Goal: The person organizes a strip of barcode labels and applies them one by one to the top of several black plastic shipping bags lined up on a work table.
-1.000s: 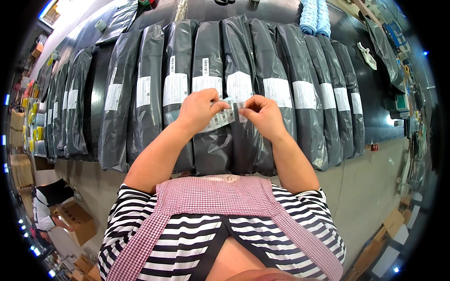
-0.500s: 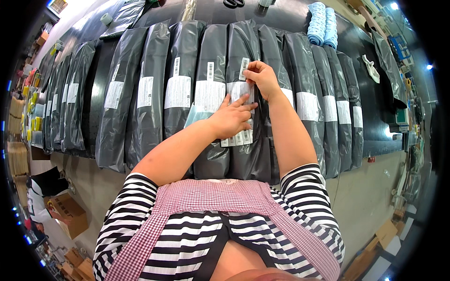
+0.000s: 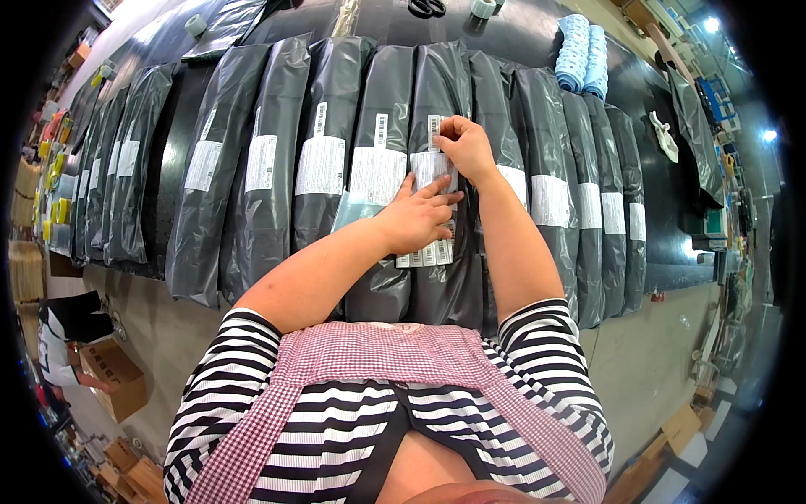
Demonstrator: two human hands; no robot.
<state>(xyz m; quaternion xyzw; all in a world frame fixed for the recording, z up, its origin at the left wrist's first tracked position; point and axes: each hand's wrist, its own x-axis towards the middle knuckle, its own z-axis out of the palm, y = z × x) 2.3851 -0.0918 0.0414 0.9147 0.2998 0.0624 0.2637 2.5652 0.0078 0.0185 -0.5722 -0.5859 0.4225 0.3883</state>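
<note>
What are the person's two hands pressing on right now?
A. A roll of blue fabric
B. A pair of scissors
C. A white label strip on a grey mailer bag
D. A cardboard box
C: the left hand lies flat on the white label strip while the right hand pinches its upper end, against a grey mailer bag in the row.

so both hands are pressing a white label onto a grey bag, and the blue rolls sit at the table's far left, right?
Not quite. In the head view the blue rolls sit at the table's far right. Both the left hand and right hand are on the white label on a grey bag.
</note>
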